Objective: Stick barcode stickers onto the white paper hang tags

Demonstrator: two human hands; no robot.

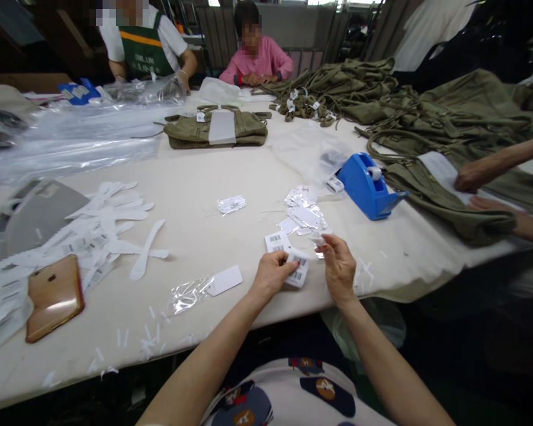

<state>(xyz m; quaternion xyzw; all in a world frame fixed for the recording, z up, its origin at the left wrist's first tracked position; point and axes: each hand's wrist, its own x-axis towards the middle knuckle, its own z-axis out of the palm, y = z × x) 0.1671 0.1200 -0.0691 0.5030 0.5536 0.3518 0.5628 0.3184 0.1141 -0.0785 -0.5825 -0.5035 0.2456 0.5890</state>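
My left hand (273,273) pinches a strip of white barcode labels (298,269) over the front edge of the table. Part of the strip shows beyond the thumb, with black barcodes on it. Close by on the right, my right hand (339,266) is closed at the fingertips on a small white piece, perhaps a label; its print cannot be made out. Just beyond both hands lies a pile of white hang tags (305,216) in clear sleeves. One more white tag (225,280), partly in a clear sleeve, rests left of my left hand.
A blue tape dispenser (368,186) stands at right, near olive bags (448,183) that another person's hands (475,177) touch. At left are a phone (55,297), white paper strips (111,228) and a grey dispenser (35,216). A folded bag (217,127) lies farther back, before two people.
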